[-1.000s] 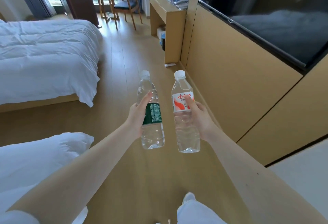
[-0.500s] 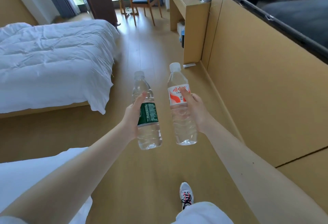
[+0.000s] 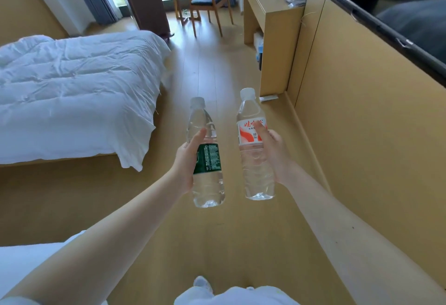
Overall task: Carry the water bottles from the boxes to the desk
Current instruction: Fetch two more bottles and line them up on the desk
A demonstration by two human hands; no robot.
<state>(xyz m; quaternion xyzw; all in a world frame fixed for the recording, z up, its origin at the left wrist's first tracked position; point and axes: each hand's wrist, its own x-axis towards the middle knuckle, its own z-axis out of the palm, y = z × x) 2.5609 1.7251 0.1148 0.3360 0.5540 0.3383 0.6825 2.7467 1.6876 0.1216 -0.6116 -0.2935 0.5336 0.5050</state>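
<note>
Overhanging wooden floor [image 3: 217, 70], left hand [image 3: 185, 163] grips green-label bottle [image 3: 209, 160], right hand [image 3: 275, 153] red-label bottle [image 3: 257, 172].

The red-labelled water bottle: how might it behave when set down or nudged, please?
The red-labelled water bottle looks full, so probably fairly heavy. Tall and narrow, it may tip if nudged. Lying down, its round body would likely roll.
</note>
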